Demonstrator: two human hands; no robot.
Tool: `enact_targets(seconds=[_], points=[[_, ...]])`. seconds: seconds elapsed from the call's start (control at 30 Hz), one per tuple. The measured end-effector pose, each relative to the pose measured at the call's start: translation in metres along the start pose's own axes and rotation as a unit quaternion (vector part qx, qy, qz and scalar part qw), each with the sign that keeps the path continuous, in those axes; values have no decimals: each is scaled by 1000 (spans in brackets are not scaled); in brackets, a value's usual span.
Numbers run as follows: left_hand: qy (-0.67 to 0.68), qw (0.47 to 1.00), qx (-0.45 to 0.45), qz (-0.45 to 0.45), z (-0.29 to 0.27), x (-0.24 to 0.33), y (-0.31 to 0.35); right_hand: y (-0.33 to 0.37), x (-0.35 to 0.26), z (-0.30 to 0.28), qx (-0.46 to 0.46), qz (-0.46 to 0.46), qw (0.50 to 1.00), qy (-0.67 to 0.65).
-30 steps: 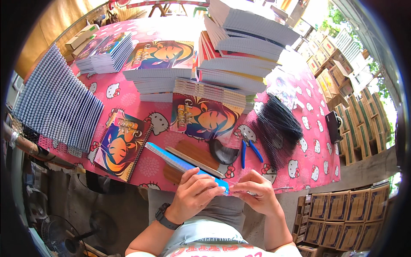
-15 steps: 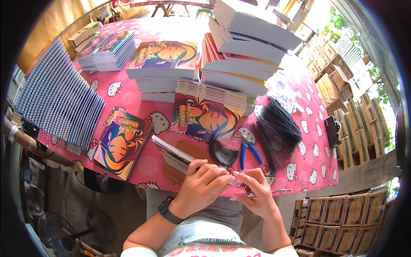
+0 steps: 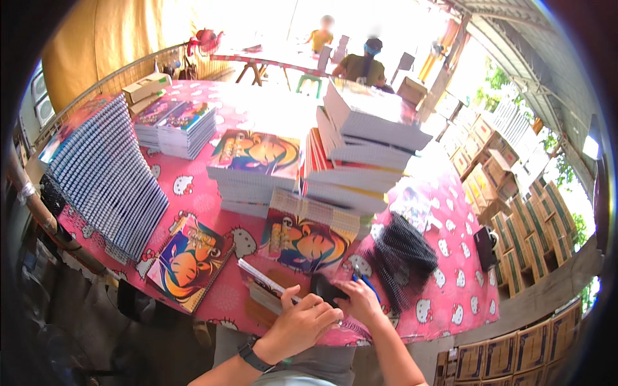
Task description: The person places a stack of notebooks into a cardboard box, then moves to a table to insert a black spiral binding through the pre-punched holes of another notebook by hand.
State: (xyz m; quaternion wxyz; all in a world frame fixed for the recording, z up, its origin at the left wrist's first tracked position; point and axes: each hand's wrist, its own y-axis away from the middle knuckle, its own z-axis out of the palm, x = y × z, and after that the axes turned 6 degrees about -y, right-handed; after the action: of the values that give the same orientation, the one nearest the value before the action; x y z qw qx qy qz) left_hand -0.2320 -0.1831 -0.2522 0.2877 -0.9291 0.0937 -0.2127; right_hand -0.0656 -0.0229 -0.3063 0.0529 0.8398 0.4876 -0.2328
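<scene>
My left hand (image 3: 302, 325), with a dark watch on the wrist, presses down on a thin notebook (image 3: 261, 283) at the front edge of the pink-clothed table (image 3: 212, 193). My right hand (image 3: 362, 302) is just to its right, fingers closed over the handles of blue-handled pliers (image 3: 362, 278). A black rounded object (image 3: 325, 287) lies between the two hands. A heap of black spiral binding coils (image 3: 405, 251) sits right behind my right hand.
Tall stacks of paper blocks (image 3: 360, 148) and colourful cartoon covers (image 3: 257, 161) fill the table's middle. A long row of spiral-bound notebooks (image 3: 103, 174) lines the left. Cardboard boxes (image 3: 515, 238) stand on the right; two people (image 3: 360, 64) sit at a far table.
The view has tilted up toward the far end. The blue-covered notebook has come down flat under my left hand. My right hand has moved off its edge to the pliers.
</scene>
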Motion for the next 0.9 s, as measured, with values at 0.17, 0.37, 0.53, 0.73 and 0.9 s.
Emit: enact_targets(seconds=[0.17,0.37,0.53,0.73,0.9], points=[[77,997,-14,-16,-2,0,-3,16,5,-16,109,26,989,-98],[52,998,-13,-16,-3,2,1,30,35,-27,124,76,989,-5],[23,999,9,-27,1,7,-1,41,24,1,161,121,979,-34],[10,1000,-3,-15,-3,3,-1,46,-8,-10,74,148,985,46],[9,1000,1,5,-4,1,2,52,-2,-12,111,94,985,-94]])
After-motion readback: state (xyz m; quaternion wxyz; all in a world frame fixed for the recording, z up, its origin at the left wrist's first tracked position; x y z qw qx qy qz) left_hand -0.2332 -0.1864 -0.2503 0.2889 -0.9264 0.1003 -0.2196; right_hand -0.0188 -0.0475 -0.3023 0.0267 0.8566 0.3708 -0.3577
